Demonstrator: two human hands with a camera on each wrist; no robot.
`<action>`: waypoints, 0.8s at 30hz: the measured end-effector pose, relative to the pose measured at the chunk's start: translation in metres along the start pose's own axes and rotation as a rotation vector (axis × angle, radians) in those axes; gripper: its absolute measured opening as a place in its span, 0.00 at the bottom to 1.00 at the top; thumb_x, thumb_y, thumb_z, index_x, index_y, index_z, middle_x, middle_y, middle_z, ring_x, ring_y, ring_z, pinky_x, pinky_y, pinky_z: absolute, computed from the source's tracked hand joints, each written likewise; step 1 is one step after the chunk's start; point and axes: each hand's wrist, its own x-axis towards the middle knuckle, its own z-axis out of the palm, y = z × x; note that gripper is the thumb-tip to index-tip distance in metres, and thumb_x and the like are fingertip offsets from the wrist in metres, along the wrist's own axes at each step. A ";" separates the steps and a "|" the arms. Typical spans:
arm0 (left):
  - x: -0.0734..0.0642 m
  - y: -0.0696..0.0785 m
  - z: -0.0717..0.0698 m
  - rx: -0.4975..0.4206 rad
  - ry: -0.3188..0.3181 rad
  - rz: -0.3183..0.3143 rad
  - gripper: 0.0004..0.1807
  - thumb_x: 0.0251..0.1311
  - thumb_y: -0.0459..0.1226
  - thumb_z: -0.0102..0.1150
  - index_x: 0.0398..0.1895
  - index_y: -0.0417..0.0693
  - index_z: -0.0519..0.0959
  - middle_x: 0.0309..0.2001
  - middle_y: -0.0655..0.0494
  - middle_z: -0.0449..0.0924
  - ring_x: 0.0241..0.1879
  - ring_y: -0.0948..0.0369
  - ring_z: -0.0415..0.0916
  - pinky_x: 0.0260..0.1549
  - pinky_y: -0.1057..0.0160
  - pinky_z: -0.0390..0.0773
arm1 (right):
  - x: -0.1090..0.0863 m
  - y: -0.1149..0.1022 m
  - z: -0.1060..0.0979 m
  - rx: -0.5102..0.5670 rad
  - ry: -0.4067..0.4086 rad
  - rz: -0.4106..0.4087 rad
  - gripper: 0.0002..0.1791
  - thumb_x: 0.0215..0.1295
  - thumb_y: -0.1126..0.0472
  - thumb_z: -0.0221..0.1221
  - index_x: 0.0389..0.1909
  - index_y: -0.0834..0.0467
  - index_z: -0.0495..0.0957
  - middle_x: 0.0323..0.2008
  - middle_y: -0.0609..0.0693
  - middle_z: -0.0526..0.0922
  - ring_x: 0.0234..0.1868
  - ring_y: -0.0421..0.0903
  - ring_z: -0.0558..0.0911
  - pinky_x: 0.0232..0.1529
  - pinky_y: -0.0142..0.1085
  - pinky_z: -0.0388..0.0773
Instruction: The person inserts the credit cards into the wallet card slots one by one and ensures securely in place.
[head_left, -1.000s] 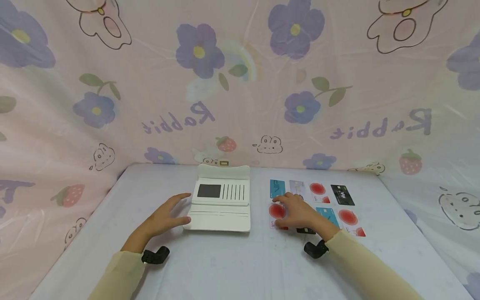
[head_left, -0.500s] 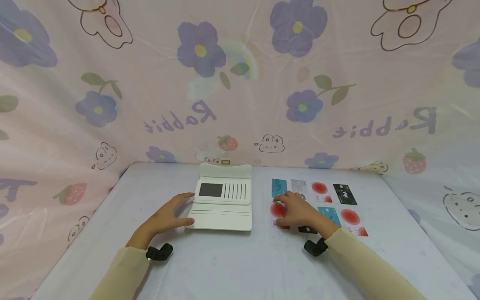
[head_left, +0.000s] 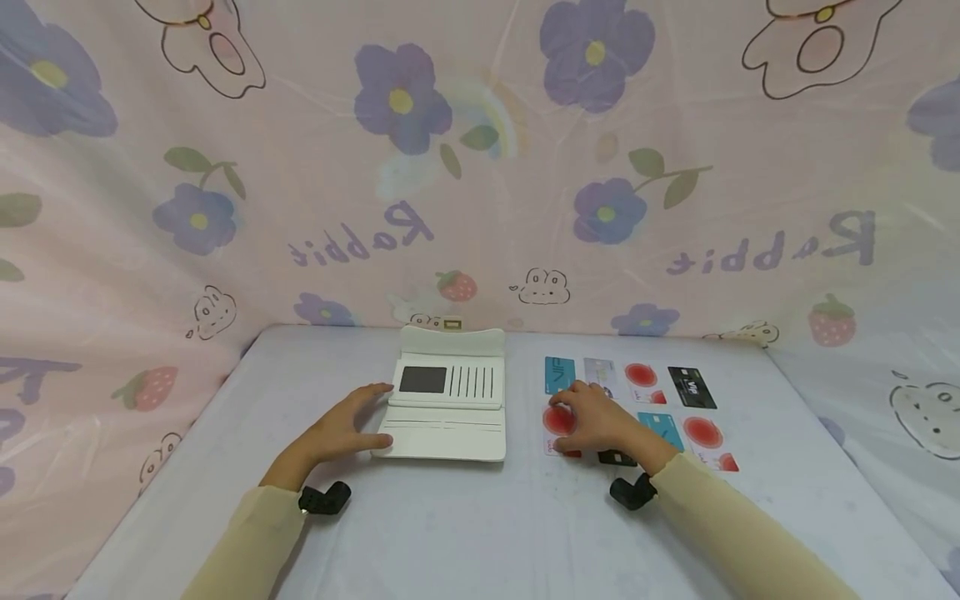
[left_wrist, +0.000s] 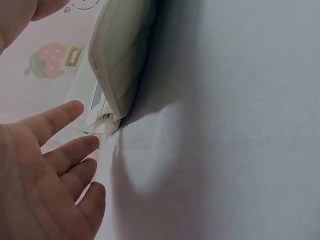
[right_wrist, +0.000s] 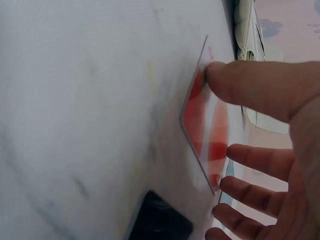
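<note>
A white wallet (head_left: 442, 446) lies unfolded on the table, with a dark window and several slots facing up. My left hand (head_left: 333, 429) is at its left side, thumb at the wallet's edge and fingers spread, holding nothing. In the left wrist view the wallet (left_wrist: 120, 45) is seen edge-on beside the fingers. My right hand (head_left: 603, 421) is over a card with a red circle (head_left: 557, 419), which lies on the table. In the right wrist view the thumb touches this card (right_wrist: 200, 125), while the fingertips are at its opposite edge.
Around the right hand lie other cards: a blue card (head_left: 559, 375), a pale grey card (head_left: 598, 371), a black VIP card (head_left: 692, 387), another blue card (head_left: 660, 429) and two more red-circle ones. A black card (head_left: 617, 458) is partly under the hand. Behind the white table (head_left: 450, 533) hangs a patterned curtain (head_left: 480, 208).
My left hand has shifted slightly right, closer onto the wallet's edge. My right hand stays over the same card. The whole view has drifted a little.
</note>
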 end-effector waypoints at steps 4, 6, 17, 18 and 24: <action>0.002 0.000 0.000 0.001 -0.009 -0.006 0.48 0.47 0.52 0.70 0.71 0.50 0.61 0.72 0.40 0.58 0.72 0.39 0.52 0.68 0.35 0.54 | 0.001 0.000 0.000 0.000 -0.003 0.009 0.33 0.42 0.47 0.74 0.52 0.51 0.78 0.50 0.52 0.76 0.49 0.50 0.71 0.45 0.47 0.81; 0.003 0.000 0.000 0.000 -0.014 -0.010 0.48 0.46 0.51 0.70 0.71 0.49 0.61 0.72 0.40 0.58 0.72 0.39 0.52 0.68 0.35 0.54 | 0.002 0.000 0.000 0.002 -0.004 0.013 0.33 0.41 0.47 0.74 0.52 0.51 0.78 0.49 0.52 0.76 0.49 0.50 0.71 0.45 0.45 0.81; 0.006 0.000 0.001 -0.010 -0.037 -0.039 0.48 0.44 0.51 0.71 0.71 0.49 0.62 0.73 0.39 0.57 0.73 0.39 0.51 0.68 0.36 0.53 | 0.003 -0.002 0.000 0.007 -0.012 0.024 0.33 0.40 0.47 0.75 0.51 0.51 0.78 0.50 0.51 0.76 0.49 0.49 0.71 0.44 0.44 0.82; 0.006 0.000 0.001 -0.013 -0.040 -0.039 0.48 0.44 0.51 0.72 0.70 0.49 0.62 0.73 0.39 0.57 0.73 0.39 0.51 0.68 0.36 0.53 | 0.003 -0.002 0.000 0.009 -0.012 0.021 0.33 0.40 0.48 0.75 0.51 0.51 0.78 0.50 0.51 0.76 0.49 0.50 0.71 0.44 0.44 0.82; 0.007 0.000 0.001 -0.020 -0.055 -0.036 0.48 0.44 0.51 0.72 0.70 0.48 0.62 0.73 0.40 0.57 0.73 0.39 0.51 0.69 0.37 0.53 | 0.004 -0.001 0.001 0.010 -0.005 0.007 0.32 0.40 0.48 0.75 0.50 0.52 0.78 0.49 0.50 0.77 0.49 0.49 0.72 0.45 0.45 0.81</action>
